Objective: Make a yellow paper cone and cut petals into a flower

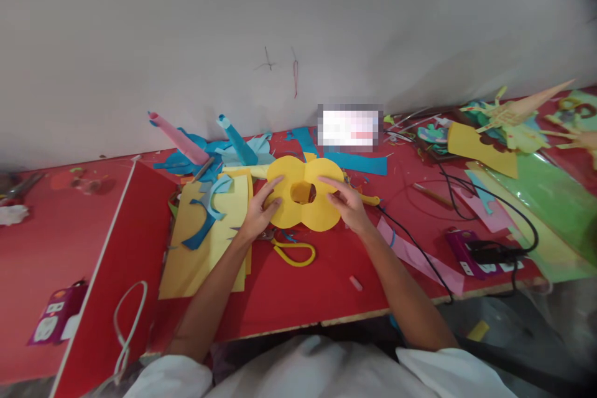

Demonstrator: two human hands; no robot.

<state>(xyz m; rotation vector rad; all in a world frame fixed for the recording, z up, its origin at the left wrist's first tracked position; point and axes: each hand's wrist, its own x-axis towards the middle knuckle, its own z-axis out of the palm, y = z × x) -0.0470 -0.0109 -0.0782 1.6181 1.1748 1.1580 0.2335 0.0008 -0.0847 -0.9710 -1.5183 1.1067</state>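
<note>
A yellow paper flower (321, 217) with rounded lobes and a hole in its middle is held up over the red table. My left hand (262, 210) grips its left edge between thumb and fingers. At the opposite edge, my right hand (349, 204) holds it the same way. Through the hole something orange-yellow shows. Scissors with yellow handles (295, 255) lie just below the flower; their blades are partly hidden near my left hand.
Yellow paper sheets (205, 267) and blue scraps lie left, beside a red divider (125, 249). Pink (180, 140) and blue (237, 142) rolled papers stand behind. A purple box (466, 252), black cable, pink strip (420, 255) and another person's hand (585, 140) are right.
</note>
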